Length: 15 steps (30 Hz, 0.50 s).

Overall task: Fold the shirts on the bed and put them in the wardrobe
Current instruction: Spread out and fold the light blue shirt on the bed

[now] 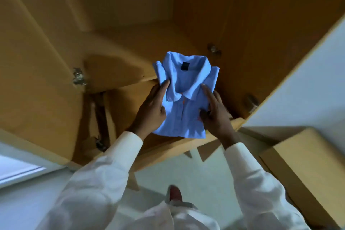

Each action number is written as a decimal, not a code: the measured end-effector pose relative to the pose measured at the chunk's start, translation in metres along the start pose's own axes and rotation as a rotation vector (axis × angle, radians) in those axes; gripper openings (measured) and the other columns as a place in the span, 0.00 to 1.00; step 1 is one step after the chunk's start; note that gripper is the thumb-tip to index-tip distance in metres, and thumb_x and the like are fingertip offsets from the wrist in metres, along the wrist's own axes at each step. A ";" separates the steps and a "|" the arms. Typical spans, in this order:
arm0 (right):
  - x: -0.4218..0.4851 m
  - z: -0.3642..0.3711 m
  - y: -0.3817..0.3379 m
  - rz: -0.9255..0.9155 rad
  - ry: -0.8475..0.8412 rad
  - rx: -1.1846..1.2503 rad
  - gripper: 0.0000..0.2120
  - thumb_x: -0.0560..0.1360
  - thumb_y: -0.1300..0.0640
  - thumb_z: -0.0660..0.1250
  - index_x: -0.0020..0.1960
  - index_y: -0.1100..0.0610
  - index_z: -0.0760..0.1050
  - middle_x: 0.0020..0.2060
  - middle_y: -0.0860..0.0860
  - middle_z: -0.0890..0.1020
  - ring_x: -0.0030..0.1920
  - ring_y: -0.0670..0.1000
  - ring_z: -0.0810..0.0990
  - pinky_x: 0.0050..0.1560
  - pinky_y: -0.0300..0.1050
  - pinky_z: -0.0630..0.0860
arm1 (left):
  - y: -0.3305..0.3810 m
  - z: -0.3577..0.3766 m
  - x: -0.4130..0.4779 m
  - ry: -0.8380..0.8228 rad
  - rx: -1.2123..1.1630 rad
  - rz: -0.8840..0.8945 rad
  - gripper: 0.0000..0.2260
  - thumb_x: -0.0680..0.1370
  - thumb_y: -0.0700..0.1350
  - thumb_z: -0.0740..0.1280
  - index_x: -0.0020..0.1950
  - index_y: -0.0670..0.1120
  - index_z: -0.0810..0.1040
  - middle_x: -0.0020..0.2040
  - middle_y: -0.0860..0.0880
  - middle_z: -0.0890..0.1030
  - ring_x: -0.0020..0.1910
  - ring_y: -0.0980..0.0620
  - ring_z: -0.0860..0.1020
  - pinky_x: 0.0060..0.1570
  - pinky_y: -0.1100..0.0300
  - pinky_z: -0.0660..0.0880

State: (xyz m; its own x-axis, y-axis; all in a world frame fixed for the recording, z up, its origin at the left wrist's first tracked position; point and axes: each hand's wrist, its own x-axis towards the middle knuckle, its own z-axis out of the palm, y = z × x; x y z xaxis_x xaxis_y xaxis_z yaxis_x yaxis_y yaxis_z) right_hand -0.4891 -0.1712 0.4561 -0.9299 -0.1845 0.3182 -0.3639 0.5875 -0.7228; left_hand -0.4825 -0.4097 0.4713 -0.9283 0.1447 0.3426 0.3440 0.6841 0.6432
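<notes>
The left hand (152, 107) and the right hand (216, 113) hold the folded blue shirt (183, 99) above the wardrobe shelf (168, 149).

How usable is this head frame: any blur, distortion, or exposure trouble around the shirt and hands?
Head view: the folded blue shirt is brightly lit and fairly sharp, its collar and dark label readable; left hand and right hand look dark and slightly soft; the wardrobe interior is dim, with straight edges bowed by the wide-angle lens; the white sleeves are smeared by motion blur.
</notes>
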 end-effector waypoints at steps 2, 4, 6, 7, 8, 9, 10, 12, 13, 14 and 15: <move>0.031 0.024 0.008 -0.046 -0.073 0.050 0.37 0.73 0.68 0.65 0.80 0.55 0.59 0.74 0.56 0.64 0.73 0.56 0.68 0.64 0.52 0.75 | -0.025 0.003 0.003 0.073 0.035 -0.071 0.38 0.73 0.26 0.61 0.80 0.49 0.58 0.78 0.50 0.61 0.72 0.51 0.66 0.57 0.61 0.72; 0.057 0.049 0.019 -0.080 -0.157 0.078 0.37 0.72 0.68 0.65 0.80 0.55 0.60 0.72 0.56 0.67 0.69 0.55 0.72 0.61 0.50 0.76 | -0.051 0.009 0.000 0.126 0.064 -0.174 0.38 0.72 0.25 0.61 0.79 0.48 0.59 0.77 0.47 0.64 0.71 0.51 0.66 0.58 0.65 0.69; 0.076 0.074 0.030 -0.082 -0.268 0.078 0.37 0.72 0.66 0.65 0.79 0.54 0.62 0.70 0.56 0.69 0.62 0.52 0.75 0.56 0.45 0.75 | -0.080 0.016 -0.009 0.162 0.089 -0.319 0.37 0.72 0.25 0.61 0.79 0.46 0.61 0.76 0.45 0.66 0.71 0.47 0.68 0.63 0.63 0.68; 0.081 0.087 0.035 -0.077 -0.325 0.068 0.36 0.71 0.64 0.65 0.79 0.54 0.62 0.70 0.56 0.70 0.61 0.52 0.75 0.55 0.43 0.74 | -0.091 0.018 -0.015 0.162 0.090 -0.376 0.37 0.72 0.25 0.61 0.79 0.46 0.61 0.77 0.45 0.65 0.72 0.46 0.68 0.66 0.57 0.69; 0.081 0.098 0.041 -0.070 -0.372 0.076 0.36 0.71 0.63 0.65 0.79 0.54 0.63 0.71 0.56 0.69 0.61 0.52 0.75 0.57 0.41 0.73 | -0.101 0.021 -0.022 0.134 0.077 -0.422 0.37 0.72 0.26 0.61 0.79 0.47 0.60 0.77 0.45 0.64 0.73 0.45 0.67 0.69 0.51 0.68; 0.084 0.113 0.047 -0.057 -0.436 0.109 0.37 0.70 0.63 0.65 0.78 0.54 0.63 0.71 0.56 0.69 0.64 0.52 0.74 0.61 0.39 0.72 | -0.111 0.023 -0.028 0.099 0.054 -0.493 0.37 0.73 0.26 0.62 0.79 0.47 0.58 0.78 0.45 0.62 0.75 0.45 0.64 0.71 0.47 0.65; 0.084 0.125 0.053 -0.030 -0.493 0.164 0.37 0.70 0.65 0.66 0.78 0.54 0.64 0.71 0.55 0.69 0.67 0.52 0.73 0.65 0.39 0.71 | -0.117 0.026 -0.032 0.048 0.037 -0.572 0.37 0.74 0.28 0.63 0.79 0.48 0.56 0.79 0.45 0.59 0.76 0.45 0.61 0.73 0.47 0.62; 0.086 0.147 0.064 0.067 -0.596 0.239 0.37 0.71 0.71 0.66 0.78 0.52 0.64 0.69 0.49 0.69 0.69 0.52 0.72 0.66 0.40 0.73 | -0.128 0.032 -0.041 -0.002 0.080 -0.709 0.36 0.77 0.33 0.65 0.80 0.52 0.54 0.79 0.47 0.58 0.75 0.44 0.62 0.73 0.49 0.61; 0.086 0.155 0.070 0.116 -0.637 0.244 0.38 0.72 0.73 0.66 0.78 0.51 0.64 0.69 0.47 0.69 0.68 0.52 0.72 0.64 0.41 0.75 | -0.132 0.034 -0.044 0.016 0.108 -0.736 0.36 0.78 0.35 0.65 0.80 0.54 0.54 0.79 0.47 0.60 0.73 0.42 0.65 0.71 0.48 0.64; 0.089 0.164 0.076 0.153 -0.689 0.248 0.39 0.72 0.73 0.67 0.78 0.51 0.63 0.69 0.47 0.68 0.68 0.54 0.72 0.63 0.45 0.76 | -0.136 0.036 -0.046 0.028 0.142 -0.751 0.35 0.78 0.36 0.65 0.80 0.55 0.55 0.78 0.46 0.61 0.72 0.41 0.66 0.71 0.48 0.64; 0.090 0.170 0.080 0.174 -0.739 0.227 0.40 0.71 0.72 0.68 0.79 0.51 0.62 0.70 0.48 0.67 0.69 0.56 0.72 0.63 0.51 0.77 | -0.140 0.038 -0.048 0.005 0.179 -0.754 0.35 0.79 0.36 0.65 0.81 0.54 0.54 0.79 0.45 0.59 0.73 0.41 0.64 0.72 0.50 0.62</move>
State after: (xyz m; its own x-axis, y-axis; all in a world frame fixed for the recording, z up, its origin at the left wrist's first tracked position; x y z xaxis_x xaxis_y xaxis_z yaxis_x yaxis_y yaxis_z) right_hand -0.6110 -0.2746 0.3227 -0.7401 -0.6270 -0.2434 -0.1381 0.4958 -0.8574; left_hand -0.4913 -0.4852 0.3385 -0.9016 -0.4091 -0.1409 -0.4095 0.7015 0.5833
